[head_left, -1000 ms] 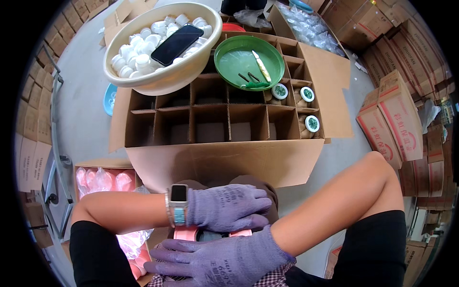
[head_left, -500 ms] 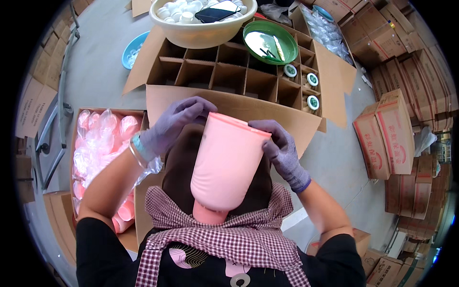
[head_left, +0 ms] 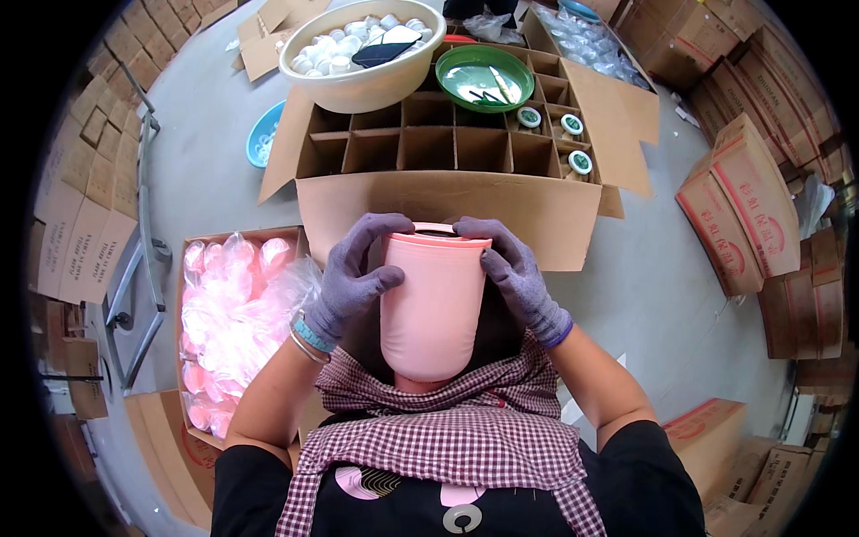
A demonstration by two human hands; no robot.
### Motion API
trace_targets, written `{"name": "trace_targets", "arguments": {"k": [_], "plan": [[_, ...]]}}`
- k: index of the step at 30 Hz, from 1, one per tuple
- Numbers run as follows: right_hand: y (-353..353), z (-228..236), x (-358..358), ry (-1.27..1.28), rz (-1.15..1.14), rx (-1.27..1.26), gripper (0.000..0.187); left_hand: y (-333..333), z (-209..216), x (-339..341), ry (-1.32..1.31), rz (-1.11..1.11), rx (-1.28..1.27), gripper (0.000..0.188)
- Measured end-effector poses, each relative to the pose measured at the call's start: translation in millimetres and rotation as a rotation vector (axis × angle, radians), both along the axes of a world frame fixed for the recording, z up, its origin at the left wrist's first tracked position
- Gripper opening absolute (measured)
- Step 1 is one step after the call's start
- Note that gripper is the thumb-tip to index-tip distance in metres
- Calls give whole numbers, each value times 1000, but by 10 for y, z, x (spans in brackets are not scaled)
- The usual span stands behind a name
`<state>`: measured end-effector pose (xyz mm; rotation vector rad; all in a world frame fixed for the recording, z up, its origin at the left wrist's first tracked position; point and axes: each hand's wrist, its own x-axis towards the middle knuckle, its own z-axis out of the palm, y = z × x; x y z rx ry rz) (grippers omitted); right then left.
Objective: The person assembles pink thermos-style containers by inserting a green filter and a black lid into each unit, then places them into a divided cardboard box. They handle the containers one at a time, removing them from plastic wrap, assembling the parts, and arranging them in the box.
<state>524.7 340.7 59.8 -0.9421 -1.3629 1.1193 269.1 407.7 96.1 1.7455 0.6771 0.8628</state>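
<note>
Close to my body, a pink plastic thermos flask shell [head_left: 432, 309] stands between my hands, its wide rimmed end up and its narrower end down by my checked apron [head_left: 447, 447]. A dark opening shows inside the rim. My left hand [head_left: 353, 277], in a grey-purple glove, has its fingers on the rim and the thumb against the shell's left side. My right hand [head_left: 517, 273], gloved alike, grips the rim at the right with the fingers on top and the thumb on the side. Behind the shell is a dark surface, mostly hidden.
Ahead stands an open divided carton [head_left: 447, 201] with several white-and-green-topped items in its right cells. On it rest a cream basin [head_left: 358, 94] of white caps and a green tray [head_left: 488, 98]. At left, a box holds bagged pink parts [head_left: 242, 313]. Stacked cartons [head_left: 738, 210] stand at right.
The shell has turned from a tilt to nearly upright, its rim now slightly lower in view. My left hand has come down onto its left side, and my view has shifted.
</note>
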Motion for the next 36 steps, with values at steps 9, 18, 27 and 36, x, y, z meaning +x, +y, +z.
{"name": "trace_targets", "arguments": {"k": [9,18,27,36], "plan": [[170,-107,-1,54,83,126,44,-140,-97,42,-87,131,52,52],[2467,68,879,-1000,-241,501,24,244,-528,272,-384,74,-318,75],[3345,-53,1230,-1623,-91,-115,38,23,-44,236,-88,127,243,68],[3558,-554,1573,-1552,-90,-55,36,-296,314,406,12,116,487,65]]}}
